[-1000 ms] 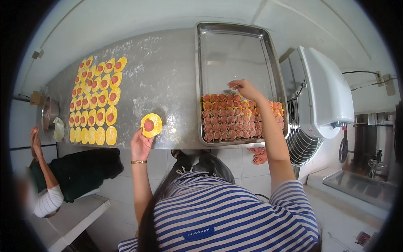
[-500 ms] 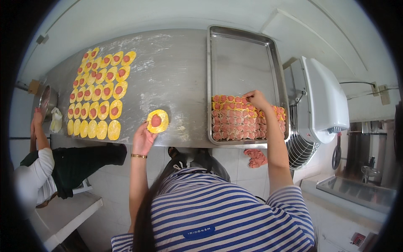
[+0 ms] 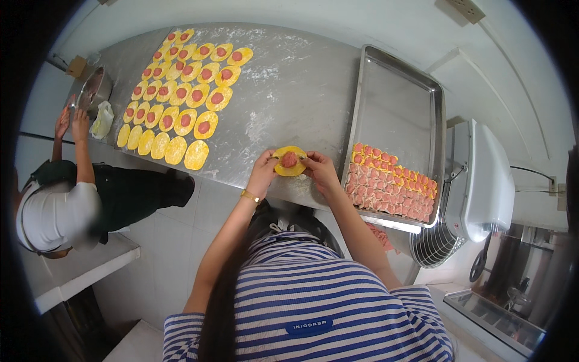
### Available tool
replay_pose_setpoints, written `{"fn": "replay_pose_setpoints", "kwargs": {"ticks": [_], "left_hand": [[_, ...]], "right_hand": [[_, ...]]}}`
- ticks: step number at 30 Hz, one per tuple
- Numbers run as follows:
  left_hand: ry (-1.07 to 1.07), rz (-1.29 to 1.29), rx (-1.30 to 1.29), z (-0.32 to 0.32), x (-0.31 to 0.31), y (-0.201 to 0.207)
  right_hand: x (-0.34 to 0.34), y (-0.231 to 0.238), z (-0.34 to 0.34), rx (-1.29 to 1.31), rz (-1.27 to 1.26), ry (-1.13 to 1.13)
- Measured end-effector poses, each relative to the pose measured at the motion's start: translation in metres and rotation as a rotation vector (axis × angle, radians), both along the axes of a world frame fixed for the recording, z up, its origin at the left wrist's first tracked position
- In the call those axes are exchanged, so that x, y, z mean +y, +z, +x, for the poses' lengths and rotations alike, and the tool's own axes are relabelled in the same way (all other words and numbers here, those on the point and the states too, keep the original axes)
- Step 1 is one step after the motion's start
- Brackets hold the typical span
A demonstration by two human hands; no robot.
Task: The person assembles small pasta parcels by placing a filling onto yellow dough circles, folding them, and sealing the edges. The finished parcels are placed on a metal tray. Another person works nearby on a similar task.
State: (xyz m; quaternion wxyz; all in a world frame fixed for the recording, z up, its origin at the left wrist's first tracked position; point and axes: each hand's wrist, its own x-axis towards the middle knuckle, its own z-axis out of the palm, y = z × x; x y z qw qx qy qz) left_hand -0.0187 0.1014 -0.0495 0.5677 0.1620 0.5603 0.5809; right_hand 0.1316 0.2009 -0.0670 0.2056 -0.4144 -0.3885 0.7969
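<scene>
Over the near edge of the metal table (image 3: 301,78), I hold a yellow dumpling wrapper (image 3: 291,172) with a ball of pink meat filling (image 3: 289,158) in its middle. My left hand (image 3: 262,173) pinches the wrapper's left end, and my right hand (image 3: 322,172) pinches its right end. Both sets of fingers are closed on it; the wrapper is still spread, its filling uncovered. To my right, filled dumplings (image 3: 392,184) sit packed in rows at the near end of a deep steel tray (image 3: 441,96). Their tops show pink filling within yellow or floury wrappers.
Floured oval wrappers (image 3: 196,155) lie in rows at the left, most topped with meat; the nearest row is bare. Beyond them a co-worker's hands (image 3: 78,125) are beside a metal bowl (image 3: 107,89) and a pale bag (image 3: 102,119). A white machine (image 3: 482,187) stands right of the tray.
My right hand has left the dumplings in the tray and come to the wrapper's right end. My left hand still holds the wrapper. The view has turned, shifting the table.
</scene>
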Motion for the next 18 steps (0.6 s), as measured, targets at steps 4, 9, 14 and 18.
{"fn": "replay_pose_setpoints", "kwargs": {"ticks": [4,9,14,18], "left_hand": [[-0.072,-0.101,0.333,0.0,-0.002,-0.028],[0.053,-0.081,0.035,0.001,0.0,-0.024],[-0.035,-0.034,0.068,0.002,0.002,-0.021],[-0.029,-0.043,0.017,0.001,0.001,-0.023]], "right_hand": [[-0.006,-0.008,-0.003,-0.108,0.05,-0.083],[-0.014,-0.012,0.007,-0.022,0.134,-0.073],[-0.022,-0.016,0.006,-0.014,0.204,-0.042],[-0.017,-0.02,0.007,-0.046,0.203,-0.065]]}}
